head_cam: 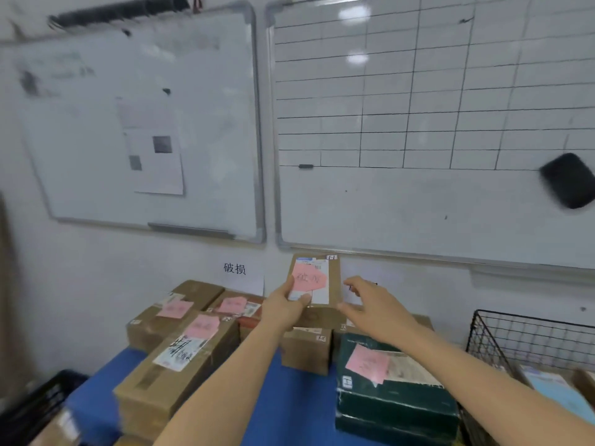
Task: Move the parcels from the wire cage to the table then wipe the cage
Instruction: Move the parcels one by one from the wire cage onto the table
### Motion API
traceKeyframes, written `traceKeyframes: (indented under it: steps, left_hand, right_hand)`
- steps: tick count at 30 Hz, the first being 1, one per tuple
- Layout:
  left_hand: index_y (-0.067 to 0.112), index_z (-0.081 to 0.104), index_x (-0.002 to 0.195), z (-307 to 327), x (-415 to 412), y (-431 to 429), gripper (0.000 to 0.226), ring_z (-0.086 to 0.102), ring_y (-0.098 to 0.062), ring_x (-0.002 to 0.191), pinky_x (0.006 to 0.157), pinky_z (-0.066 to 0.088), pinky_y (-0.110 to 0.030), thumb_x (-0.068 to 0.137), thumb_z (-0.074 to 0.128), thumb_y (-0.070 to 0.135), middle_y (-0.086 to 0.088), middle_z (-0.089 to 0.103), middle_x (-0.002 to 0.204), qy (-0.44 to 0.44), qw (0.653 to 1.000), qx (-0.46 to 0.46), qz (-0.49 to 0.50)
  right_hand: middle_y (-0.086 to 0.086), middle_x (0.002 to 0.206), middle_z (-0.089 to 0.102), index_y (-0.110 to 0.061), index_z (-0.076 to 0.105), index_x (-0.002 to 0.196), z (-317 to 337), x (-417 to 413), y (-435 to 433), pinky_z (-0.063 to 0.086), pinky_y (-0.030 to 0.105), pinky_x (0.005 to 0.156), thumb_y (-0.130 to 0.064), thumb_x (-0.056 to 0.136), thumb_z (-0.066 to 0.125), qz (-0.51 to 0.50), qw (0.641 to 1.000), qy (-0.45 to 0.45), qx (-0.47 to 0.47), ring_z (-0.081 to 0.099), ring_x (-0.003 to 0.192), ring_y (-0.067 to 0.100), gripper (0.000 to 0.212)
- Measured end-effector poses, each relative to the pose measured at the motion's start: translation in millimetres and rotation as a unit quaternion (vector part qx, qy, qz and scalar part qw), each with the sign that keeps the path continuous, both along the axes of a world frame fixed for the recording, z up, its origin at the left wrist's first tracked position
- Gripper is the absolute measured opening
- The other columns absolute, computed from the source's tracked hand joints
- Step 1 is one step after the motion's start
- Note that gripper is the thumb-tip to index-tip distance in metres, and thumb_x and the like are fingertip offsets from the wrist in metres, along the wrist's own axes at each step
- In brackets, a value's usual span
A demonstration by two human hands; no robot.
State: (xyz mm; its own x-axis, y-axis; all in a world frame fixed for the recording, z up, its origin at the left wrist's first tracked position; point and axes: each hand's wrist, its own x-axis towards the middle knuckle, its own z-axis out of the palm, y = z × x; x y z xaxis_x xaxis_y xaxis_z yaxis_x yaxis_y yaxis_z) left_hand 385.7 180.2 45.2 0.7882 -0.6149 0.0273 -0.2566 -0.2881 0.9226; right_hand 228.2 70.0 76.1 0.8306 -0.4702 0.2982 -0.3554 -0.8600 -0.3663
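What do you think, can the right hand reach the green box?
Probably yes: the right hand is open, holding nothing, and the green box sits just beneath that arm, nothing stacked on it.

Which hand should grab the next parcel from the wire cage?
Probably the right hand. It is open and holds nothing, and it is on the side of the black wire cage. The left hand grips the brown cardboard parcel with the pink note, farther from the cage.
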Motion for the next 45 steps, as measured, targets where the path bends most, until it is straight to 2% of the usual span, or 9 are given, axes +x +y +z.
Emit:
traceKeyframes:
  steps: [3, 7, 11, 23, 30, 32, 37, 42, 45]
  left_hand:
    - [0.026, 0.033, 0.148, -1.0, 25.8, 11.4, 0.066, 0.052, -0.018, 0.119, 0.091, 0.047, -0.02, 0.09, 0.065, 0.028, -0.001, 0.049, 0.142, 0.003, 1.0, -0.001, 0.011]
    - [0.021, 0.029, 0.15, -4.5, 67.7, 29.7, 0.064, 0.046, -0.018, 0.127, 0.083, 0.036, -0.014, 0.094, 0.059, 0.025, -0.001, 0.045, 0.144, 0.009, 1.0, 0.016, 0.021]
    - [0.028, 0.032, 0.148, -11.4, 120.2, 52.8, 0.066, 0.047, -0.023, 0.128, 0.104, 0.04, -0.03, 0.09, 0.063, 0.033, -0.002, 0.046, 0.145, -0.001, 0.999, 0.03, 0.045]
    - [0.032, 0.033, 0.147, -42.8, 321.1, 133.5, 0.064, 0.053, -0.025, 0.117, 0.087, 0.054, -0.04, 0.09, 0.062, 0.034, 0.0, 0.048, 0.141, 0.003, 0.999, 0.049, 0.009]
    - [0.028, 0.034, 0.148, -61.1, 387.3, 140.5, 0.062, 0.049, -0.014, 0.1, 0.061, 0.043, -0.011, 0.092, 0.061, 0.03, -0.001, 0.049, 0.142, -0.006, 0.998, 0.054, -0.013]
    - [0.026, 0.033, 0.148, -64.9, 398.2, 138.3, 0.061, 0.051, -0.015, 0.107, 0.07, 0.042, -0.011, 0.093, 0.059, 0.03, -0.001, 0.048, 0.142, -0.013, 0.997, 0.066, -0.025]
    - [0.026, 0.034, 0.147, -76.2, 422.3, 138.1, 0.061, 0.049, -0.022, 0.126, 0.101, 0.042, -0.031, 0.092, 0.06, 0.034, -0.001, 0.047, 0.144, -0.012, 0.996, 0.085, -0.026]
    - [0.028, 0.034, 0.148, -89.3, 433.6, 134.2, 0.063, 0.048, -0.022, 0.127, 0.099, 0.04, -0.028, 0.091, 0.061, 0.036, 0.0, 0.048, 0.144, -0.016, 0.994, 0.099, -0.033]
    - [0.029, 0.031, 0.149, -93.7, 436.8, 128.9, 0.063, 0.051, -0.021, 0.121, 0.083, 0.043, -0.021, 0.093, 0.058, 0.036, 0.0, 0.048, 0.143, -0.018, 0.994, 0.099, -0.045]
  right_hand:
    - [-0.001, 0.136, 0.052, -0.024, 0.039, 0.139, -5.3, 32.2, 6.6, 0.046, 0.033, 0.095, -0.048, 0.095, 0.048, 0.026, 1.0, 0.007, -0.008, 0.051, 0.12, 0.014, 0.051]
    - [0.0, 0.137, 0.052, -0.024, 0.039, 0.139, -13.3, 80.7, 20.5, 0.044, 0.035, 0.097, -0.045, 0.094, 0.05, 0.034, 0.999, 0.011, 0.018, 0.051, 0.122, 0.015, 0.051]
    - [-0.001, 0.141, 0.048, -0.023, 0.035, 0.143, -21.2, 137.4, 39.4, 0.044, 0.036, 0.098, -0.046, 0.093, 0.051, 0.045, 0.998, 0.024, 0.024, 0.049, 0.123, 0.017, 0.057]
    - [0.002, 0.134, 0.053, -0.025, 0.032, 0.144, -56.8, 328.5, 125.5, 0.047, 0.031, 0.09, -0.047, 0.093, 0.053, 0.021, 0.998, 0.026, 0.06, 0.054, 0.116, 0.017, 0.059]
    - [0.003, 0.136, 0.051, -0.027, 0.025, 0.149, -77.0, 399.3, 149.9, 0.046, 0.033, 0.094, -0.052, 0.088, 0.057, 0.0, 0.994, 0.079, 0.074, 0.052, 0.119, 0.02, 0.073]
    - [0.004, 0.142, 0.047, -0.028, 0.022, 0.15, -83.0, 415.2, 151.7, 0.044, 0.035, 0.1, -0.051, 0.088, 0.058, -0.008, 0.994, 0.078, 0.078, 0.049, 0.125, 0.021, 0.076]
    - [0.003, 0.133, 0.054, -0.026, 0.036, 0.145, -96.0, 442.9, 149.2, 0.046, 0.035, 0.099, -0.038, 0.092, 0.058, -0.019, 0.995, 0.068, 0.071, 0.052, 0.119, 0.02, 0.059]
    - [0.006, 0.133, 0.054, -0.02, 0.041, 0.144, -103.4, 454.9, 146.1, 0.042, 0.032, 0.1, -0.029, 0.096, 0.053, -0.028, 0.994, 0.086, 0.06, 0.05, 0.121, 0.022, 0.05]
    - [0.006, 0.133, 0.054, -0.019, 0.042, 0.143, -105.6, 458.2, 141.9, 0.041, 0.031, 0.101, -0.027, 0.096, 0.055, -0.029, 0.994, 0.083, 0.061, 0.051, 0.121, 0.022, 0.049]
